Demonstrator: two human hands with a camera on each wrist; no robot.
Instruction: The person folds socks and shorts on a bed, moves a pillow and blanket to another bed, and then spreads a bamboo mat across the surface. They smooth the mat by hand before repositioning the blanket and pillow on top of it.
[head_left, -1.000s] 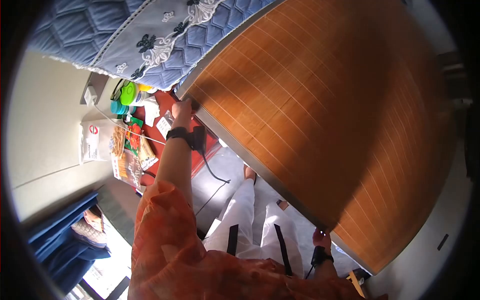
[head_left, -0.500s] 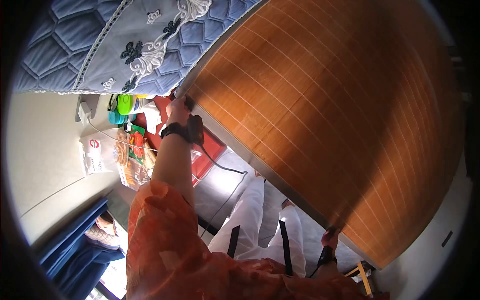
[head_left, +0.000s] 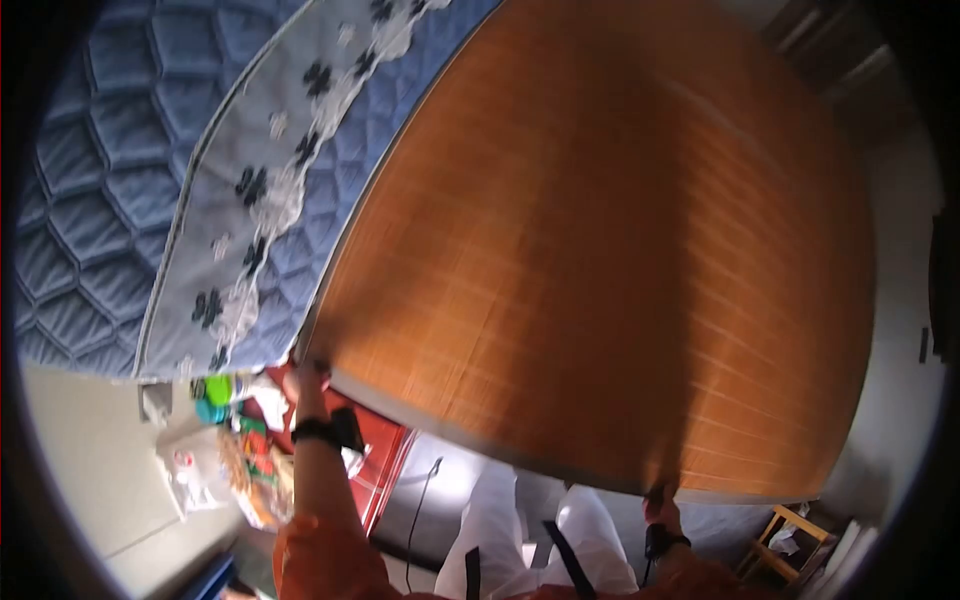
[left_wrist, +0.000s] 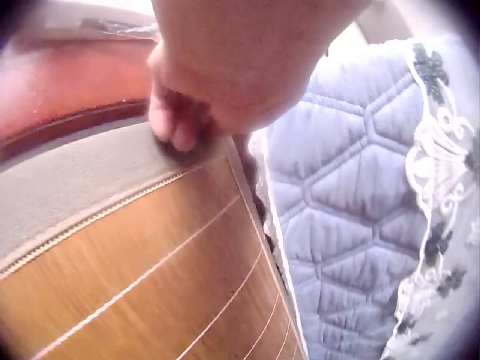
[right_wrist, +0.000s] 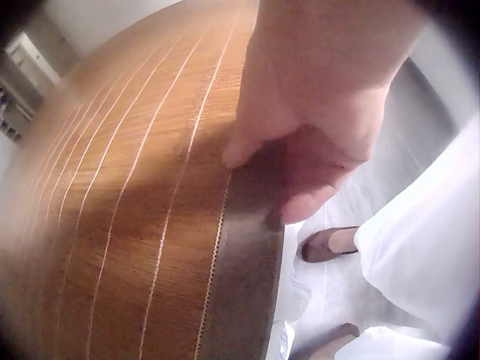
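Observation:
A wide brown bamboo sleeping mat (head_left: 590,300) with pale stitched lines and a grey cloth border (left_wrist: 67,180) spreads in front of me. My left hand (head_left: 308,380) grips its near left corner; in the left wrist view, curled fingertips (left_wrist: 180,136) press on the border. Farther right along the same edge, my right hand (head_left: 663,512) pinches the border, thumb on the top face and fingers curled round the rim in the right wrist view. A blue quilted cover (head_left: 110,200) with a white embroidered band lies along the mat's left side.
Beyond the left hand is a red tabletop (head_left: 385,450) with snack bags (head_left: 255,470) and a green-lidded container (head_left: 216,388). A wooden stool (head_left: 785,545) stands at the lower right. My legs in white trousers (head_left: 490,530) are below the mat's edge.
The head view has turned, so the mat's near edge now runs more level and the quilted cover fills more of the left side. Both hands keep their hold on the border.

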